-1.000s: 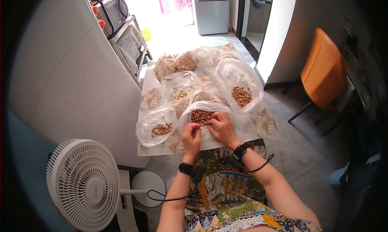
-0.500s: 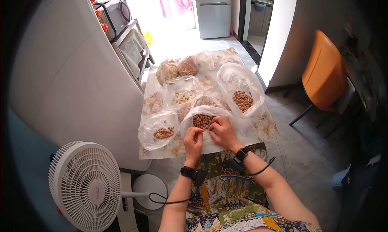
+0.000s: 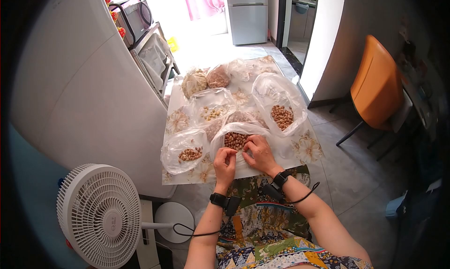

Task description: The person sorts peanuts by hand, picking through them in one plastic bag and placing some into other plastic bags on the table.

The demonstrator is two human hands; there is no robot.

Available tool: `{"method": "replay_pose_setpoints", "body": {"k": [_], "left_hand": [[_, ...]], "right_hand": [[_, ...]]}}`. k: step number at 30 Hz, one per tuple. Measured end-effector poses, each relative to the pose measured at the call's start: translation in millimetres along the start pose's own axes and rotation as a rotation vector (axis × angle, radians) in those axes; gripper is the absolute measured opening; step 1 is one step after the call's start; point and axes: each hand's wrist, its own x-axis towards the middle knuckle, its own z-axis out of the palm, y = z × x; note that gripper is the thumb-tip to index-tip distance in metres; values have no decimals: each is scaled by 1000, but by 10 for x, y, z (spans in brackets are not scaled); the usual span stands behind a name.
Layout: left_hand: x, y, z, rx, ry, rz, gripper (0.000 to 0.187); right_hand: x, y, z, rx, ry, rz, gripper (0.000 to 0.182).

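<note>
My left hand [image 3: 225,165] is at the near rim of an open plastic bag of reddish-brown nuts [image 3: 234,140], its fingers pinched together. Just right of it, my right hand [image 3: 258,153] is bent over the same bag with curled fingertips near the nuts. Whatever the fingertips hold is too small to make out. To the left lies a bag with fewer nuts [image 3: 190,154]. Pale nuts [image 3: 212,113] rest in a bag behind, and another open bag of brown nuts [image 3: 281,117] is at the right.
Two full bags, one pale [image 3: 194,83] and one reddish [image 3: 218,76], stand at the table's [image 3: 305,149] far side. A white fan [image 3: 111,222] is at the lower left. An orange chair [image 3: 376,83] stands right, a fridge [image 3: 248,22] at the back.
</note>
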Motion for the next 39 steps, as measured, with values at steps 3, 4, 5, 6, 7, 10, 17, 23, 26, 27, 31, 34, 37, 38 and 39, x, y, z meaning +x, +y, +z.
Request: {"method": "replay_pose_setpoints", "body": {"k": [3,4,5,6,7,10,17,23,26,27,31,34,37,38,39], "left_hand": [[1,8,0,1,-1,1,4],[1,11,0,3,-2,1,4],[0,7,1,4,-3,1,5],[0,0,1,6,-4,0,5],[0,-6,2,8,-4,-1,5],[-2,-17,4,10,-3,-2,5],[0,8,2,8,0,8,6],[4,2,2,37,-11,27,5],[17,44,17,62,-35,21,5],[25,63,24,74,-56,9,5],[37,97,43,137,-117,1,6],[43,67,66,140,-131,28,9],[49,23,64,204,-163,61,13],[50,7,67,206,-162,68,13],[50,-7,72,207,-161,75,14]], "right_hand": [[2,-7,-7,5,7,-6,16],[3,-11,-13,9,10,-8,16],[3,-15,-19,14,7,-6,15],[4,-21,-26,18,3,-4,15],[5,-24,-32,23,0,-2,15],[4,-24,-43,52,4,-31,13],[-10,3,-37,80,-20,-92,11],[-10,-17,-49,111,11,-79,15],[-8,-36,-63,137,57,-83,19],[-6,-46,-72,147,73,-82,20],[-13,-48,-65,167,126,-108,24],[-18,-46,-63,178,135,-147,27],[-6,-62,-89,182,111,-179,29],[-6,-67,-94,185,111,-181,30],[-6,-72,-97,187,112,-183,30]]}}
